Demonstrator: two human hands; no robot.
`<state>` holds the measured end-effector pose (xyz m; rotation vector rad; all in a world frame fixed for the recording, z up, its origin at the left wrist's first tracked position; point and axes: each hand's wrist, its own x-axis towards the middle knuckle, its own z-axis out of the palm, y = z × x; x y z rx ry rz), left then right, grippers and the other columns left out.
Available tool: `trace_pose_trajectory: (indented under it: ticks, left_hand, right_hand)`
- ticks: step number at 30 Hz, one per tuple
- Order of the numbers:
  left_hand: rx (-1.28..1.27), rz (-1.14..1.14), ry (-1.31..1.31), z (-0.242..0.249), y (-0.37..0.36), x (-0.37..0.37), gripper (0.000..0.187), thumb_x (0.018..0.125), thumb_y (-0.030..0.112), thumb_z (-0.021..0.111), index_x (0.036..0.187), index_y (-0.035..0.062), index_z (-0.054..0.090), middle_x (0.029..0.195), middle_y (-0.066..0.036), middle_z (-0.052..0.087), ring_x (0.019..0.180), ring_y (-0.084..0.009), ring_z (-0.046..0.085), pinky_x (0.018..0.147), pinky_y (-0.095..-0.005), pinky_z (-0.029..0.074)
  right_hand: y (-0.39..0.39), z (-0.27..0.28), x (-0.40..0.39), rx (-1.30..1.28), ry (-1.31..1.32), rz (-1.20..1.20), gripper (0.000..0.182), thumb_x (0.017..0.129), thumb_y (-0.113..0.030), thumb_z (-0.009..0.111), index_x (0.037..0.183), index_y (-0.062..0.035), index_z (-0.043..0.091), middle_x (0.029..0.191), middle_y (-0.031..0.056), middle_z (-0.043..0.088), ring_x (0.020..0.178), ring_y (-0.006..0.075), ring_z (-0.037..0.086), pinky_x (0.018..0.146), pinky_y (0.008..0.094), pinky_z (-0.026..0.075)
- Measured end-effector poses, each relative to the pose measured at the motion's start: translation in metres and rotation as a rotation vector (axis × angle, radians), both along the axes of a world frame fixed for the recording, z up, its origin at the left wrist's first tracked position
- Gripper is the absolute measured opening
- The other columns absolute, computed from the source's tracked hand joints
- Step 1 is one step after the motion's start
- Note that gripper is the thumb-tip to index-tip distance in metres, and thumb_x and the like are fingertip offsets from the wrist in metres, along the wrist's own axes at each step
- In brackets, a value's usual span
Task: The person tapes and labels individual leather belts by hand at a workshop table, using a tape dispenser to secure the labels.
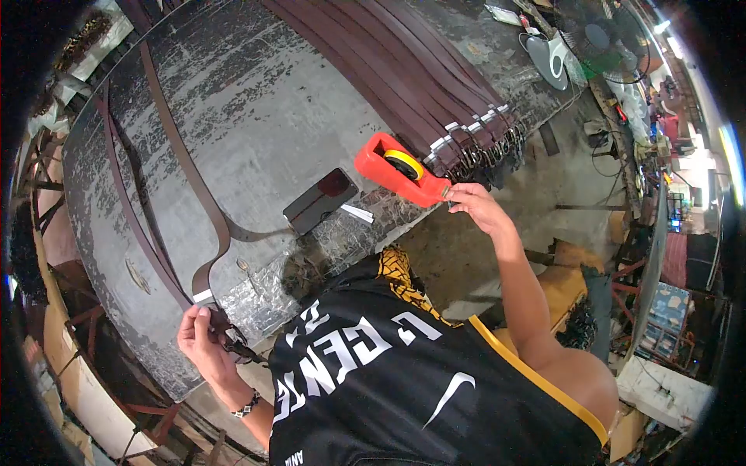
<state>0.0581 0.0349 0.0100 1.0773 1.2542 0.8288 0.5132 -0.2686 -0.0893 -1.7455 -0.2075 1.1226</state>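
My left hand (203,342) is closed on the buckle end of a brown belt (220,233), at the table's near left edge. A white band (203,296) wraps the belt just above my fingers, and dark buckle parts (237,339) hang beside the hand. The belt's strap curves away up the table. My right hand (478,208) pinches at the narrow cutter end of a red tape dispenser (396,175), which has a yellow-cored roll (404,165) in it. What sits between those fingertips is too small to make out.
Several brown belts (388,62) lie bundled across the table (256,124), buckles (486,147) toward the right edge. A dark phone (320,200) and white strips (357,213) lie near the middle. Another strap (128,194) runs along the left. A fan (598,39) stands far right.
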Motion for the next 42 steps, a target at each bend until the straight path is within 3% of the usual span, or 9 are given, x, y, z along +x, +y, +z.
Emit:
trace_pose_trajectory:
  ticks: [3, 6, 10, 14, 22, 28, 33, 36, 42]
  left_hand:
    - [-0.006, -0.004, 0.001, -0.002, -0.001, -0.002, 0.008, 0.089, 0.015, 0.068, 0.090, 0.0078, 0.064, 0.073, 0.003, 0.063, 0.057, -0.0025, 0.055, 0.044, -0.0182, 0.031]
    - [0.002, -0.008, -0.005, -0.003, -0.001, -0.006, 0.009, 0.089, 0.016, 0.068, 0.090, 0.0080, 0.064, 0.073, 0.003, 0.064, 0.057, -0.0027, 0.055, 0.044, -0.0182, 0.031]
    - [0.002, -0.026, 0.043, -0.001, 0.001, -0.008, 0.009, 0.088, 0.016, 0.068, 0.090, 0.0080, 0.064, 0.073, 0.003, 0.064, 0.058, -0.0036, 0.055, 0.045, -0.0189, 0.031]
    - [-0.046, -0.037, 0.088, -0.003, 0.002, -0.011, 0.009, 0.087, 0.012, 0.069, 0.090, 0.0043, 0.069, 0.075, 0.002, 0.065, 0.061, -0.0041, 0.057, 0.050, -0.0183, 0.038]
    - [-0.034, -0.052, 0.010, 0.023, -0.013, 0.005, 0.010, 0.089, 0.004, 0.065, 0.094, -0.0049, 0.068, 0.081, -0.008, 0.070, 0.070, -0.0115, 0.066, 0.065, -0.0259, 0.055]
    - [0.002, -0.079, -0.039, 0.010, -0.024, 0.006, 0.012, 0.090, 0.005, 0.064, 0.094, -0.0057, 0.067, 0.080, -0.006, 0.070, 0.072, -0.0095, 0.065, 0.066, -0.0241, 0.053]
    - [0.039, -0.113, 0.019, 0.009, -0.030, 0.014, 0.016, 0.087, 0.011, 0.067, 0.093, -0.0038, 0.069, 0.074, -0.002, 0.068, 0.065, -0.0044, 0.058, 0.058, -0.0217, 0.045]
    - [0.080, -0.146, 0.062, 0.003, -0.034, 0.016, 0.016, 0.086, 0.012, 0.067, 0.090, -0.0035, 0.069, 0.070, 0.000, 0.065, 0.060, -0.0030, 0.052, 0.053, -0.0223, 0.041]
    - [0.118, -0.197, 0.159, 0.008, -0.033, 0.018, 0.017, 0.087, 0.014, 0.069, 0.090, -0.0033, 0.068, 0.073, 0.000, 0.065, 0.065, -0.0038, 0.054, 0.056, -0.0226, 0.042]
  right_hand:
    - [-0.001, -0.011, -0.006, -0.043, -0.006, 0.033, 0.015, 0.090, -0.018, 0.064, 0.097, -0.0055, 0.068, 0.094, 0.0022, 0.068, 0.091, 0.0123, 0.063, 0.075, 0.0280, 0.051]
    - [-0.002, 0.018, -0.009, -0.116, -0.004, -0.072, 0.015, 0.090, -0.018, 0.064, 0.096, -0.0050, 0.068, 0.093, 0.0028, 0.068, 0.089, 0.0123, 0.065, 0.072, 0.0276, 0.051]
    - [0.004, 0.055, -0.007, -0.239, -0.308, -0.071, 0.011, 0.093, -0.014, 0.060, 0.097, -0.0053, 0.066, 0.090, 0.0030, 0.069, 0.082, 0.0124, 0.066, 0.067, 0.0261, 0.050]
    - [0.052, 0.091, -0.032, 0.037, -0.418, -0.004, 0.008, 0.094, -0.010, 0.061, 0.098, -0.0029, 0.064, 0.086, 0.0037, 0.067, 0.074, 0.0106, 0.062, 0.066, 0.0250, 0.048]
    - [0.189, 0.117, -0.150, 0.375, -0.148, 0.434, 0.015, 0.090, -0.004, 0.066, 0.102, 0.0016, 0.070, 0.086, 0.0059, 0.069, 0.075, 0.0103, 0.064, 0.071, 0.0241, 0.053]
    - [0.245, 0.123, -0.233, 0.534, 0.081, 0.711, 0.016, 0.088, -0.004, 0.068, 0.103, 0.0012, 0.073, 0.083, 0.0030, 0.067, 0.072, 0.0074, 0.060, 0.066, 0.0220, 0.050]
    - [0.260, 0.122, -0.251, 0.576, 0.178, 0.778, 0.043, 0.089, -0.003, 0.067, 0.130, 0.0014, 0.057, 0.083, 0.0039, 0.066, 0.072, 0.0078, 0.059, 0.067, 0.0222, 0.050]
    - [0.260, 0.120, -0.253, 0.552, 0.134, 0.781, 0.052, 0.090, -0.002, 0.066, 0.138, 0.0010, 0.049, 0.083, 0.0043, 0.065, 0.072, 0.0078, 0.059, 0.067, 0.0228, 0.051]
    - [0.260, 0.116, -0.253, 0.526, 0.058, 0.826, 0.044, 0.091, -0.003, 0.065, 0.133, 0.0021, 0.052, 0.083, 0.0037, 0.064, 0.071, 0.0065, 0.057, 0.066, 0.0210, 0.048]
